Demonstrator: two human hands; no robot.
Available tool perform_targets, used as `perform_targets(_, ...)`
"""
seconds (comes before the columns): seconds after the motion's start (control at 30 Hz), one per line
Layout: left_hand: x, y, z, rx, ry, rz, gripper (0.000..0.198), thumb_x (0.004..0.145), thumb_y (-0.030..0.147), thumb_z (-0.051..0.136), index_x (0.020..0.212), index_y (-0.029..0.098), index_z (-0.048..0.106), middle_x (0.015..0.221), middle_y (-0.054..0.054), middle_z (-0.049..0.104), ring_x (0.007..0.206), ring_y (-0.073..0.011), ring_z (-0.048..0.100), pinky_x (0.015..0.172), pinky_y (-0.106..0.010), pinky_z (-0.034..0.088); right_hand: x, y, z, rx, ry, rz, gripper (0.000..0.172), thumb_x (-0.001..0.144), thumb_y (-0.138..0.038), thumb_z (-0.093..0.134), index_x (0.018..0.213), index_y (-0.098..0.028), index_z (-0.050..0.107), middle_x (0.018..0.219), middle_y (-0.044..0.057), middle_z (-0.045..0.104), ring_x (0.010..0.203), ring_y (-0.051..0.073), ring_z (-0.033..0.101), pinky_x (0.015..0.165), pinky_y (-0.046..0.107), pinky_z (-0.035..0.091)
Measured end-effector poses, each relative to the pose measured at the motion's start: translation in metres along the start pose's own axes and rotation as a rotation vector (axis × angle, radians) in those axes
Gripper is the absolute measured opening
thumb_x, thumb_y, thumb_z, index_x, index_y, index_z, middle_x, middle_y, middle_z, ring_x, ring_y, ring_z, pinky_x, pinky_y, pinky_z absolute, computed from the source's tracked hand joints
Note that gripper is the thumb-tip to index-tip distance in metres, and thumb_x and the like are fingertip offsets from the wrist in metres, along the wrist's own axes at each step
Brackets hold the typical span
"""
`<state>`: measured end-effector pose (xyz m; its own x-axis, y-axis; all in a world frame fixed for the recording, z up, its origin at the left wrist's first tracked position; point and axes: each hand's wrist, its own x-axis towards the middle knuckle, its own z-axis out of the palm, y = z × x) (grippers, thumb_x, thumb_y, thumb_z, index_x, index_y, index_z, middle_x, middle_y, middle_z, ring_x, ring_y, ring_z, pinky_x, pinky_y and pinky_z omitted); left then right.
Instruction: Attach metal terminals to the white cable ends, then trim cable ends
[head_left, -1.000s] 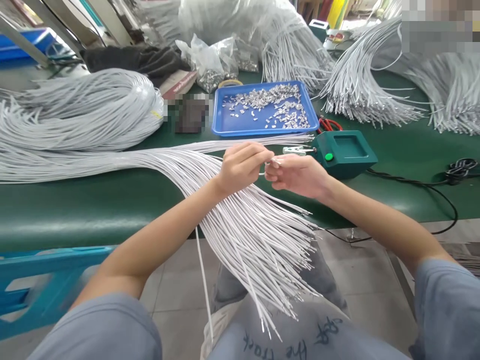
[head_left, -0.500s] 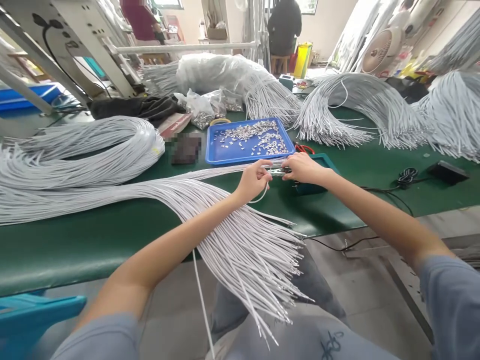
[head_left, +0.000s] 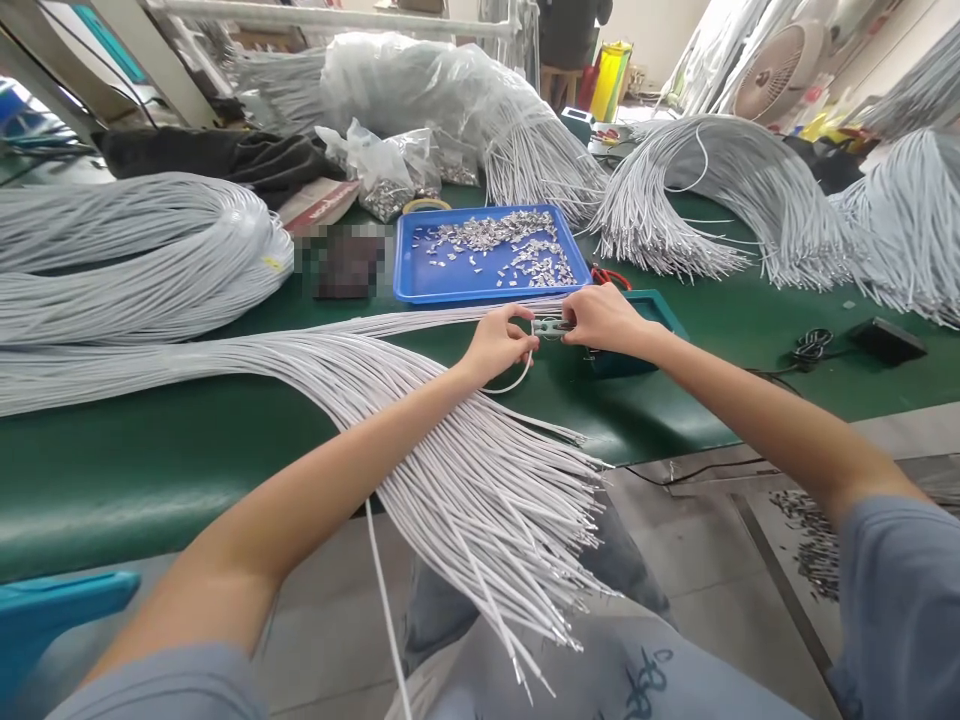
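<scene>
My left hand (head_left: 496,345) pinches a thin white cable (head_left: 516,384), which curves down below the fingers. Right beside it, my right hand (head_left: 602,320) has its fingers closed on a small silvery metal piece that looks like a clip (head_left: 550,327). The cable's end meets this piece between the two hands; the exact contact is too small to make out. Under my right hand sits a teal box (head_left: 651,312), partly covered by it. A thick bundle of white cables (head_left: 480,470) with metal-tipped ends lies below my left forearm and hangs over the table edge.
Behind my hands, a blue tray (head_left: 450,290) holds many small metal parts. Red-handled pliers (head_left: 611,278) lie at its right corner. Grey cable coils (head_left: 150,260) lie left, more bundles (head_left: 675,220) right. A black power adapter (head_left: 889,340) rests on the green table (head_left: 150,490).
The view has tilted down and shifted slightly. Both hands stay close together at the metal piece, which shows more clearly between them now.
</scene>
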<state>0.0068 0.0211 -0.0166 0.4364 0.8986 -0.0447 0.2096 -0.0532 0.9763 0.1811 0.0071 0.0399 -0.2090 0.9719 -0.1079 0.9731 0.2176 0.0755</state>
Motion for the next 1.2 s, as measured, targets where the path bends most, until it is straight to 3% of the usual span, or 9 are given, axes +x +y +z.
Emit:
perform_targets(0.27, -0.001, 0.004, 0.0, 0.063, 0.031, -0.017, 0.026, 0.074, 0.007, 0.066, 0.097, 0.015, 0.057, 0.055, 0.005, 0.065, 0.046, -0.0093, 0.06, 0.052, -0.018, 0.044, 0.002, 0.002, 0.0, 0.013, 0.004, 0.01, 0.018, 0.076, -0.024, 0.066, 0.086, -0.012, 0.073, 0.088, 0.01, 0.073, 0.091, 0.026, 0.065, 0.075, 0.033, 0.034)
perform_targets(0.37, -0.001, 0.002, -0.001, 0.09, 0.031, 0.012, 0.027, 0.073, 0.009, 0.067, 0.097, 0.015, 0.058, 0.055, 0.005, 0.065, 0.047, -0.0101, 0.061, 0.055, -0.02, 0.046, 0.001, 0.013, 0.003, 0.102, -0.018, -0.073, 0.03, 0.079, -0.035, 0.068, 0.099, -0.013, 0.073, 0.107, 0.012, 0.073, 0.107, 0.029, 0.061, 0.086, 0.036, 0.038)
perform_targets(0.47, 0.0, -0.001, -0.002, 0.092, 0.029, 0.042, 0.026, 0.072, 0.009, 0.067, 0.096, 0.015, 0.058, 0.054, 0.006, 0.065, 0.047, -0.0107, 0.062, 0.058, -0.021, 0.047, 0.001, 0.023, 0.008, 0.199, 0.043, -0.035, 0.038, 0.093, -0.041, 0.051, 0.114, -0.014, 0.07, 0.124, 0.014, 0.068, 0.118, 0.031, 0.056, 0.095, 0.041, 0.039)
perform_targets(0.8, -0.007, 0.0, -0.005, 0.009, 0.07, 0.045, 0.027, 0.072, 0.01, 0.067, 0.096, 0.015, 0.059, 0.06, 0.003, 0.068, 0.047, -0.0108, 0.063, 0.055, -0.021, 0.049, 0.0, 0.036, 0.013, 0.223, 0.127, 0.072, 0.041, 0.097, -0.031, 0.038, 0.109, -0.013, 0.073, 0.111, 0.015, 0.073, 0.107, 0.029, 0.063, 0.088, 0.037, 0.043)
perform_targets(0.9, -0.012, 0.005, -0.005, -0.087, 0.046, 0.096, 0.029, 0.072, 0.014, 0.067, 0.1, 0.014, 0.058, 0.062, 0.003, 0.068, 0.047, -0.0103, 0.062, 0.051, -0.02, 0.048, -0.003, 0.034, 0.012, 0.272, 0.263, 0.098, 0.039, 0.095, -0.025, 0.038, 0.107, -0.01, 0.072, 0.111, 0.017, 0.071, 0.11, 0.03, 0.061, 0.093, 0.039, 0.044)
perform_targets(1.0, -0.015, 0.006, -0.004, -0.144, -0.018, 0.185, 0.038, 0.07, 0.02, 0.07, 0.105, 0.013, 0.058, 0.064, 0.003, 0.067, 0.047, -0.0097, 0.061, 0.05, -0.02, 0.048, -0.011, 0.02, 0.012, 0.471, 0.579, 0.041, 0.036, 0.092, -0.019, 0.038, 0.107, -0.011, 0.07, 0.109, 0.015, 0.071, 0.106, 0.025, 0.062, 0.092, 0.037, 0.048)
perform_targets(1.07, -0.016, 0.003, -0.003, -0.137, -0.056, 0.241, 0.045, 0.069, 0.024, 0.072, 0.111, 0.013, 0.058, 0.066, 0.002, 0.068, 0.049, -0.0099, 0.061, 0.053, -0.021, 0.05, -0.015, 0.006, 0.012, 0.717, 0.716, 0.008, 0.034, 0.092, -0.023, 0.038, 0.104, -0.015, 0.068, 0.104, 0.012, 0.071, 0.096, 0.021, 0.064, 0.078, 0.032, 0.052)
perform_targets(1.13, -0.018, -0.001, -0.002, -0.064, -0.119, 0.294, 0.041, 0.07, 0.027, 0.074, 0.106, 0.014, 0.061, 0.067, 0.001, 0.069, 0.053, -0.0107, 0.062, 0.056, -0.022, 0.051, -0.015, -0.008, 0.015, 1.003, 0.726, -0.042, 0.03, 0.091, -0.028, 0.04, 0.1, -0.017, 0.066, 0.095, 0.009, 0.07, 0.083, 0.017, 0.065, 0.065, 0.027, 0.051)
perform_targets(1.2, -0.022, -0.005, 0.001, 0.148, -0.254, 0.41, 0.023, 0.074, 0.029, 0.073, 0.092, 0.015, 0.066, 0.068, -0.001, 0.069, 0.057, -0.0115, 0.062, 0.059, -0.023, 0.05, -0.011, -0.018, 0.021, 1.26, 0.597, -0.105, 0.024, 0.087, -0.03, 0.044, 0.095, -0.018, 0.064, 0.083, 0.006, 0.068, 0.07, 0.014, 0.063, 0.057, 0.025, 0.049)
